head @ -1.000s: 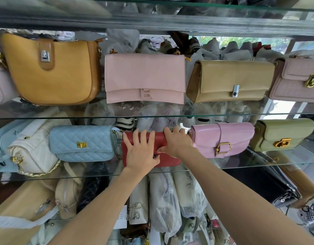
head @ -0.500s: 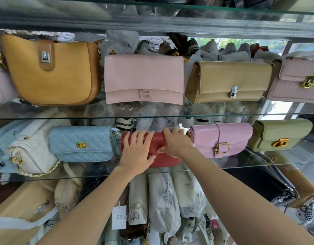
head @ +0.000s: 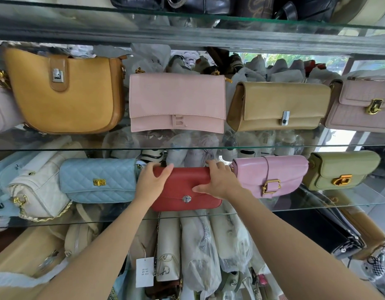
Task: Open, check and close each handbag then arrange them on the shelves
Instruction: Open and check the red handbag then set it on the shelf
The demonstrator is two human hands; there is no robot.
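- On the middle glass shelf (head: 317,207), toward its left end, a white quilted bag (head: 35,191) and a blue quilted bag (head: 97,180) are stood side by side with their clasps turned to the front edge, presumably so each face can be read at a glance.
- The left hand (head: 153,184) is curled over the top left corner of the red handbag (head: 187,191), fingers hooked over the upper edge, so that end is held.
- The red handbag is set at the middle of the shelf, near the front edge, in the gap between the blue bag and the pink buckled bag (head: 271,175). Its long axis is laid along the shelf, left to right; the flap and silver clasp (head: 186,198) are pointed outward to the viewer, and the flap appears closed.
- The right hand (head: 219,180) is wrapped over the top right corner, thumb pressed on the flap; a two-handed grip is judged suited to squaring the bag in line.
- Whether the base is fully rested on the glass cannot be told for certain.
- Farther right, an olive bag (head: 343,169) is stood toward the shelf's right end.
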